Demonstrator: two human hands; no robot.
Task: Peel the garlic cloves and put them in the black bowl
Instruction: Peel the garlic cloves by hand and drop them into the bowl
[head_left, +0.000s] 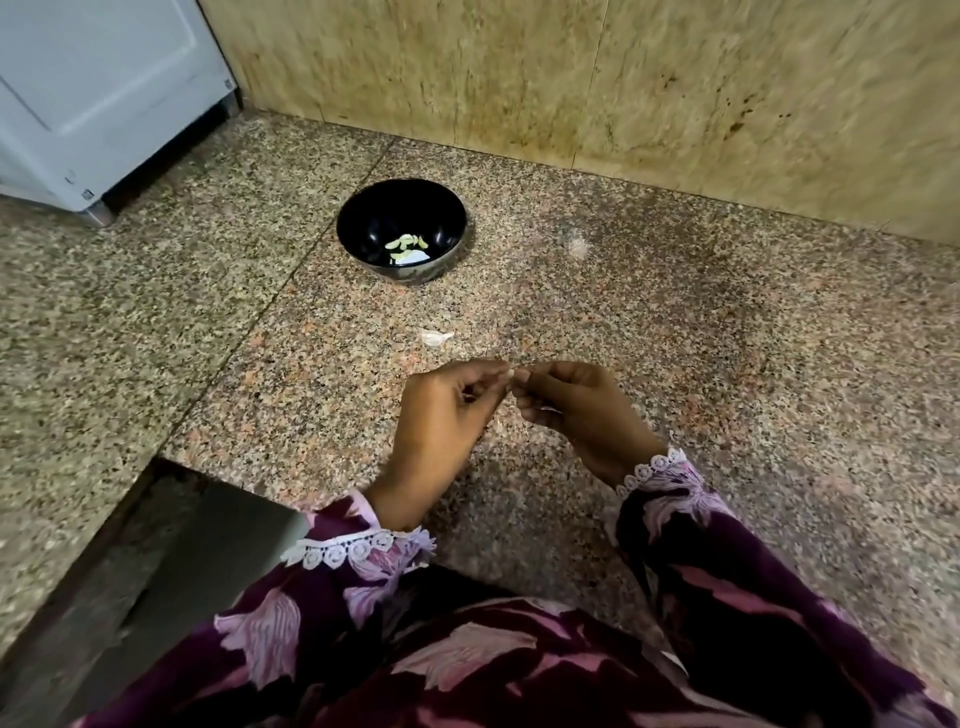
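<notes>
Two hands, left hand (441, 415) and right hand (576, 410) pinching one garlic clove (519, 375), black bowl (401, 228) beyond

Bowl (401, 229) behind unpeeled clove (435, 338), hands nearest.

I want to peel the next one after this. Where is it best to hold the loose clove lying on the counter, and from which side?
Probably pinch the clove across its plump middle, coming from above. It lies flat on the counter, apart from the bowl, with its thin tip pointing right, which gives little to hold. Both hands are busy with something small now.
</notes>
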